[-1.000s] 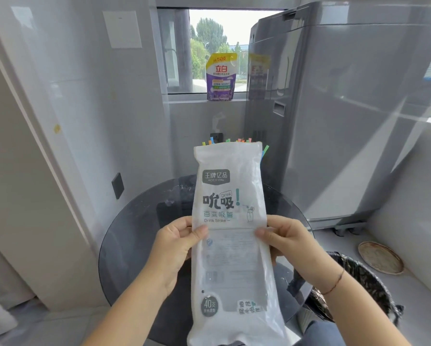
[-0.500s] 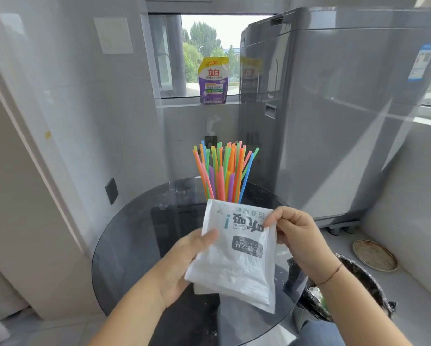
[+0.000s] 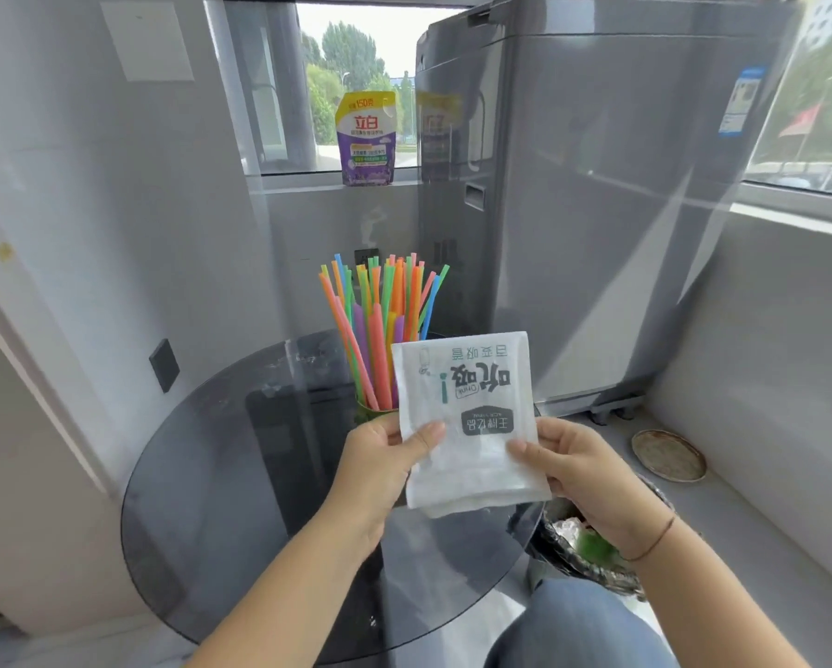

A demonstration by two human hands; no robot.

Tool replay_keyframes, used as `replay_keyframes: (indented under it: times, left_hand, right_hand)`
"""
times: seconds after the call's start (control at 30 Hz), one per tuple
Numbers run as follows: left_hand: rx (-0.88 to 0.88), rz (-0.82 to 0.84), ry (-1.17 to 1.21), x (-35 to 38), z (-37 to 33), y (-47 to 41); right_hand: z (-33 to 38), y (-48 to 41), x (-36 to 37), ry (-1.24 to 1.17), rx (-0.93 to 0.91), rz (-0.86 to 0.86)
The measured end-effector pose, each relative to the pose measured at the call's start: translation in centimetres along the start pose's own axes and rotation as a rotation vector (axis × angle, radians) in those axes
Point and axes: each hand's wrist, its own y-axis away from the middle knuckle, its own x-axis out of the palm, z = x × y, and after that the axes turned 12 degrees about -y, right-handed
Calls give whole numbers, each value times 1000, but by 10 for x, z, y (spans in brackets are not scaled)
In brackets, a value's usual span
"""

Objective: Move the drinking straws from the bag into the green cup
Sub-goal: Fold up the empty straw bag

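"Drink" on bag; "150" on pouch

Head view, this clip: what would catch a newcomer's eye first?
The fan of bright straws standing upright in the green cup on the round glass table. Just in front, the left hand and the right hand hold the folded white bag, print upside down. A purple pouch stands on the windowsill behind.

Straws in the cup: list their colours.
The straws are orange, pink, green, blue and purple, seen in the head view, the only one.
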Motion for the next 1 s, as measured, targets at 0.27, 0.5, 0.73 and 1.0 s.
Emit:
replay_keyframes:
  times: [0.27, 0.5, 0.73, 1.0]
  left_hand:
    - [-28, 114, -116, 67, 7, -15]
    - [-10, 185, -215, 117, 5, -33]
    - [-32, 221, -280, 151, 20, -58]
    - [-48, 255, -315, 170, 39, -86]
  right_hand:
    - [-20, 15, -125, 179, -180, -729]
    - [-66, -5, -188, 608, -20, -976]
    - [-123, -46, -201, 938, 268, -820]
    - [-193, -64, -211, 1086, 509, -632]
